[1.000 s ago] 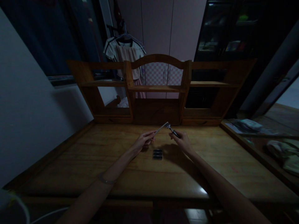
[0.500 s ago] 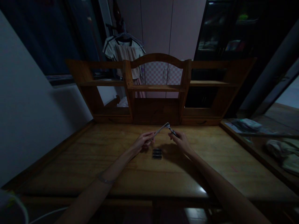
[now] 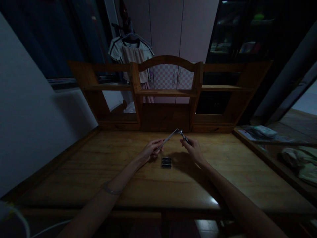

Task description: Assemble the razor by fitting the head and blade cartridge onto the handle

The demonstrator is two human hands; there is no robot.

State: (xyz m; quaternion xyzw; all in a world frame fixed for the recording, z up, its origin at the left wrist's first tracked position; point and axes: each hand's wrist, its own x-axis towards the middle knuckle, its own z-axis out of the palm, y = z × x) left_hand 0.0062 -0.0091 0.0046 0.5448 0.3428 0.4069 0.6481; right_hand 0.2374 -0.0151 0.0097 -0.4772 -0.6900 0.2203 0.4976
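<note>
While the left hand (image 3: 150,150) grips a thin, pale, straight strip (image 3: 168,137) slanting up and away, the right hand (image 3: 193,149), apart from it, is closed around a black-handled, silver-headed metal tool (image 3: 184,137); whether strip and tool touch, I cannot tell. Nearer the body, a small, clear rectangular case with dark bars (image 3: 166,163) lies on the yellowish-brown wooden desktop (image 3: 148,191).

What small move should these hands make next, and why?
Perhaps the right hand should gently nudge the razor toward the tip of the pale strip: the left hand holds the strip, and razor and tip look very close, though contact is unclear.
</note>
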